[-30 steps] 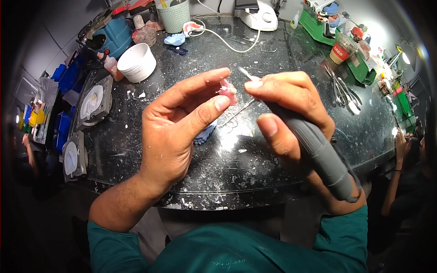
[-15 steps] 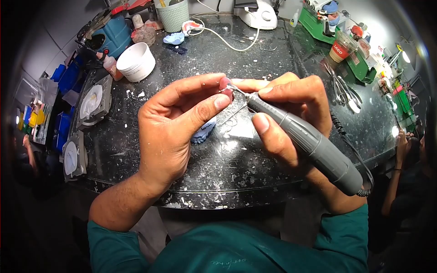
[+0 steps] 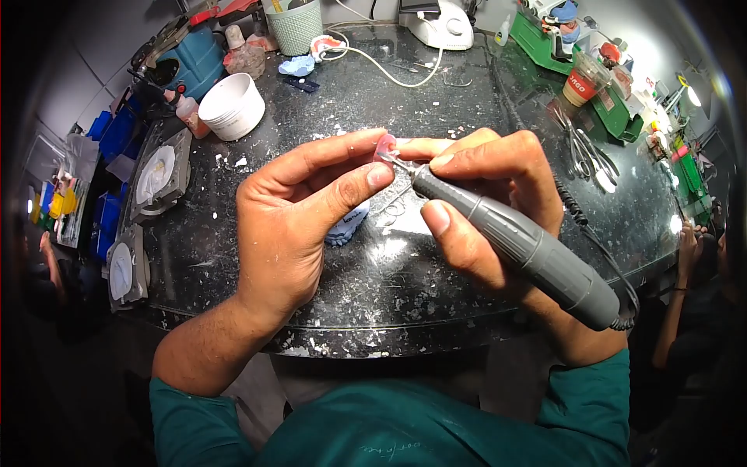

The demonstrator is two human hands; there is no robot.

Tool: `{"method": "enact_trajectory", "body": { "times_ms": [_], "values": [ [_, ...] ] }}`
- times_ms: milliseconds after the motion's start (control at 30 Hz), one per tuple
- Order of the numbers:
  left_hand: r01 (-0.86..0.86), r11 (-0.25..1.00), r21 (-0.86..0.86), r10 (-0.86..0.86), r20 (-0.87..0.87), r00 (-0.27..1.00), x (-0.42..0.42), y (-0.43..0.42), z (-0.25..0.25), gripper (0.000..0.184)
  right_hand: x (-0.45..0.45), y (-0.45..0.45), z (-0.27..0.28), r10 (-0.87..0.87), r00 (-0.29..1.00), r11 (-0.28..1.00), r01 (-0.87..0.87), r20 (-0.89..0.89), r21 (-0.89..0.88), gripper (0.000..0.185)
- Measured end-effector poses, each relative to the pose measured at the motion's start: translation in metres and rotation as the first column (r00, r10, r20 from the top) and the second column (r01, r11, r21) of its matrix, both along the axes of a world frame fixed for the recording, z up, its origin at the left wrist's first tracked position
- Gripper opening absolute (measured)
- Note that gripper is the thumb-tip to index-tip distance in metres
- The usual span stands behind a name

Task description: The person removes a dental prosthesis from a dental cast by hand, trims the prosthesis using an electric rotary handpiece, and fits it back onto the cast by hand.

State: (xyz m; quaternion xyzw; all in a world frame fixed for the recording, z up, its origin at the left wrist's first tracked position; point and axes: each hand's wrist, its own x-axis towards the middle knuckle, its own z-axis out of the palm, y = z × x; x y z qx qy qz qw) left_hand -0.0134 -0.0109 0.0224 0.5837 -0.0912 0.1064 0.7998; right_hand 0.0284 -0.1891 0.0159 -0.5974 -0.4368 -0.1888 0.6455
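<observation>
My left hand [image 3: 292,210] pinches a small pink, partly see-through denture piece [image 3: 384,146] between thumb and fingertips. In my right hand [image 3: 498,179] is a dark grey rotary handpiece [image 3: 517,245], held like a pen. Its thin metal bur [image 3: 402,162] meets the pink piece, though the exact contact spot is too small to make out. The right fingertips reach close to the left ones behind the piece. Below them on the bench lies a blue dental model [image 3: 348,224] with handwriting on it, partly hidden by my left hand. A thin metal instrument [image 3: 395,201] lies beside it.
White debris is scattered over the black bench [image 3: 373,300]. A white tub [image 3: 233,109] stands to the left, pliers [image 3: 583,152] lie to the right. The handpiece's coiled cord [image 3: 572,206] trails behind my right hand. A white control unit [image 3: 437,25] sits at the back; other people's hands show at both sides.
The handpiece and my right hand have shifted slightly left. The pink piece has turned a little, so more of its broad face shows. My left hand is nearly unchanged.
</observation>
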Motion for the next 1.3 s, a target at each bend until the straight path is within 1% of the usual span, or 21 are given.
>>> {"method": "enact_trajectory", "body": {
  "times_ms": [67, 133, 200, 267, 333, 433, 533, 633, 733, 800, 833, 900, 933, 1000, 1300],
  "values": [
    [0.004, 1.000, -0.003, -0.004, -0.007, 1.000, 0.000, 0.000, 0.000, 0.028, 0.001, 0.000, 0.000, 0.000, 1.000, 1.000, 0.000, 0.017, -0.015, 0.029],
    [0.016, 1.000, -0.010, -0.016, -0.015, 1.000, 0.001, 0.001, -0.001, 0.028, 0.001, -0.003, 0.002, 0.012, 1.000, 0.997, -0.010, 0.022, -0.070, 0.029],
    [0.028, 0.999, -0.038, -0.029, -0.037, 0.999, 0.001, 0.001, 0.000, 0.027, -0.001, -0.008, 0.007, 0.037, 0.999, 0.986, -0.035, 0.008, -0.162, 0.030],
    [0.044, 0.997, -0.069, -0.046, -0.040, 0.998, 0.001, 0.001, 0.000, 0.026, -0.001, -0.002, 0.002, -0.020, 1.000, 0.999, 0.020, 0.000, -0.043, 0.029],
    [0.063, 0.992, -0.105, -0.066, -0.022, 0.998, 0.003, 0.001, -0.003, 0.025, 0.000, 0.001, -0.001, -0.045, 0.999, 0.999, 0.045, 0.022, 0.011, 0.029],
    [0.082, 0.988, -0.133, -0.087, -0.036, 0.996, 0.002, 0.001, -0.002, 0.026, 0.002, 0.002, -0.001, -0.039, 0.996, 0.999, 0.039, 0.078, -0.001, 0.030],
    [0.129, 0.974, -0.188, -0.142, -0.055, 0.988, 0.003, 0.001, -0.001, 0.028, 0.003, 0.001, -0.001, -0.043, 0.995, 0.999, 0.043, 0.085, -0.003, 0.031],
    [0.111, 0.989, -0.098, -0.118, -0.071, 0.990, 0.001, 0.001, -0.001, 0.030, 0.003, 0.001, -0.001, -0.057, 0.995, 0.998, 0.057, 0.080, 0.006, 0.031],
    [0.122, 0.985, -0.121, -0.129, -0.050, 0.990, 0.002, 0.001, -0.004, 0.031, 0.004, 0.002, -0.002, -0.023, 0.996, 1.000, 0.022, 0.084, 0.012, 0.032],
    [0.132, 0.984, -0.118, -0.138, -0.041, 0.990, 0.003, 0.003, -0.005, 0.031, 0.003, 0.000, 0.000, -0.002, 0.996, 0.998, 0.007, 0.090, -0.055, 0.032],
    [0.137, 0.984, -0.117, -0.142, -0.037, 0.989, 0.003, 0.003, -0.005, 0.031, 0.001, -0.005, 0.004, -0.004, 0.996, 0.993, 0.014, 0.084, -0.120, 0.031],
    [0.150, 0.970, -0.191, -0.161, -0.042, 0.986, 0.002, 0.002, -0.004, 0.029, 0.001, -0.007, 0.006, 0.015, 0.995, 0.983, 0.004, 0.103, -0.183, 0.030],
    [0.156, 0.961, -0.227, -0.170, -0.043, 0.985, 0.002, 0.002, -0.003, 0.028, 0.003, -0.007, 0.006, 0.037, 0.991, 0.983, -0.013, 0.128, -0.181, 0.030],
    [0.169, 0.959, -0.229, -0.179, -0.022, 0.984, 0.002, 0.002, -0.003, 0.027, 0.004, -0.006, 0.005, 0.051, 0.988, 0.986, -0.026, 0.146, -0.167, 0.030],
    [0.181, 0.950, -0.254, -0.192, -0.019, 0.981, 0.002, 0.002, -0.003, 0.026, 0.004, -0.007, 0.005, 0.064, 0.989, 0.988, -0.045, 0.134, -0.145, 0.029]
  ]
}}
